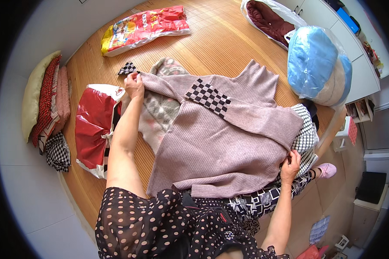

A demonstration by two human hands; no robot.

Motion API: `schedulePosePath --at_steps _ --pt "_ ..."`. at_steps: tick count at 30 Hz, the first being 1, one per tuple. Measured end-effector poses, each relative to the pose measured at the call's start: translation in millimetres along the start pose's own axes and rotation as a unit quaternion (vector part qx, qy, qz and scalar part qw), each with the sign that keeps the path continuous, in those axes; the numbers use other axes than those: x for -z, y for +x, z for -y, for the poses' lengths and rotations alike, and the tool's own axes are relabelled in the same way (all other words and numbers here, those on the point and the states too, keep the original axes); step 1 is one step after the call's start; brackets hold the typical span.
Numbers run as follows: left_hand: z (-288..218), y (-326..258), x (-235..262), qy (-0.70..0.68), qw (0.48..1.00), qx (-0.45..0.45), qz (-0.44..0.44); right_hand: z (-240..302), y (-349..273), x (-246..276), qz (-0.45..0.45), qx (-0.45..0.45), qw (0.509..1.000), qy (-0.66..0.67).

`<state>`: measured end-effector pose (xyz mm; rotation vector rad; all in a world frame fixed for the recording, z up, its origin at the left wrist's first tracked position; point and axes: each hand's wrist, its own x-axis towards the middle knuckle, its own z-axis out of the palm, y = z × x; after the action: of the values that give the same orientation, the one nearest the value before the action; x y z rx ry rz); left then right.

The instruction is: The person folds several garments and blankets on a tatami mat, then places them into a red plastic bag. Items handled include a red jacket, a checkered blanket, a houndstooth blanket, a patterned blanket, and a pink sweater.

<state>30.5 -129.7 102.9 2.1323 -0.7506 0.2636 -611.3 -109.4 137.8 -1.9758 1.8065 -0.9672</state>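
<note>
A ribbed mauve turtleneck sweater [216,146] lies spread before me, its collar pointing to the far right. One sleeve with a black-and-white checkered patch is folded across the body. My left hand [134,85] pinches the other sleeve near its checkered cuff at the far left. At the near right, my right hand [291,166] has its fingers closed on the sweater's edge by the folded sleeve. Partly under the sweater lies a grey fuzzy garment [162,108] with pink spots. A black-and-white knitted garment [306,129] shows beneath its right side.
A red-and-white plastic bag [93,125] sits beside my left forearm. Farther off lies a red-and-yellow bag [147,28]. Bagged blue bedding [313,62] and a bag with a maroon garment [270,21] stand at the far right. Cushions [45,99] lean against the left wall.
</note>
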Motion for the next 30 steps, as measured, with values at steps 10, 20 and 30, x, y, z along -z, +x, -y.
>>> schedulePosePath --at_steps 10,20,30 --pt "44 52 -33 0.248 0.918 0.175 0.256 3 4 -1 -0.016 0.042 0.999 -0.023" --pt "-14 57 -25 0.234 0.886 0.215 0.337 -4 -1 -5 -0.034 0.020 0.999 0.009" --pt "52 98 -3 -0.272 0.909 0.296 0.112 5 2 -12 -0.028 0.021 0.999 0.008"
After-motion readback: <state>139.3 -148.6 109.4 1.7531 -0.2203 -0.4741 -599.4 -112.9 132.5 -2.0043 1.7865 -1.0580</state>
